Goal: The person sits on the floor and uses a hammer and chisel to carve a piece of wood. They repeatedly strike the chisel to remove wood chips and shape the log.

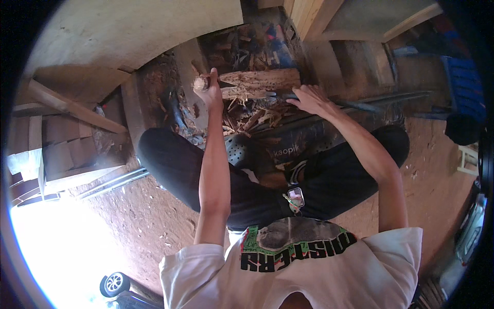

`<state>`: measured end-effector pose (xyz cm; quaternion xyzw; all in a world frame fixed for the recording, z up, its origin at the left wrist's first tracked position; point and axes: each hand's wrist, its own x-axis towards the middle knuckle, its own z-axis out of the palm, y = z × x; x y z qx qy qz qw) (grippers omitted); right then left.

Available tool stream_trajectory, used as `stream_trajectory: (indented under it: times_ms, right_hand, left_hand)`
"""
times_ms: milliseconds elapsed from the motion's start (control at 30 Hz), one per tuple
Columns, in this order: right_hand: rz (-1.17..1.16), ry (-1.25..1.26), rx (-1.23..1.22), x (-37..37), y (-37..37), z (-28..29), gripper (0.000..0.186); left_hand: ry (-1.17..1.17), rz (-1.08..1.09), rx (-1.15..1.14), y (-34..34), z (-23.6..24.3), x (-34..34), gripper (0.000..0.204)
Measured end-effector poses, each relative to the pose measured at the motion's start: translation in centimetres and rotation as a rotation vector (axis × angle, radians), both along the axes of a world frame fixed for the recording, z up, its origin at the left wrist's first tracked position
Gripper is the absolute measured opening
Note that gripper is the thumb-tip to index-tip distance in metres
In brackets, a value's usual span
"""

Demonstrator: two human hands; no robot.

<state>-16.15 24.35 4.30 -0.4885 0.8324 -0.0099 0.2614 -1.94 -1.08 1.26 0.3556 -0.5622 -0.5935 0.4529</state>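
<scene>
At the upper middle of the frame I see a rough, split log [265, 78] lying just above a litter of wood chips [252, 119]. Its ragged, splintery face makes me think it is dry, stiff and liable to flake along the grain; the squarer right end looks the sounder place to take hold. The left grip [211, 95] is closed around a round-ended piece of wood [200, 83] by the log's left end, thumb pointing up. The right grip [311, 101] is clamped on a narrow tool [281, 96], its metal tip by the log's lower edge; whether they touch, I can't tell. The tool is probably hard and rigid, best held behind the metal.
</scene>
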Motion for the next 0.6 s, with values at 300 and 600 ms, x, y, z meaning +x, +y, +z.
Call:
stream_trajectory:
  times_ms: [300, 600]
  right_hand:
    - [-0.023, -0.032, 0.001, -2.0, 1.1, -0.9, 0.047]
    - [0.002, 0.042, 0.056, -2.9, 2.2, 0.1, 0.043]
  left_hand:
    - [0.114, 0.041, 0.035, -2.4, -0.3, -0.2, 0.024]
    - [-0.091, -0.021, 0.035, -1.8, 0.1, 0.6, 0.017]
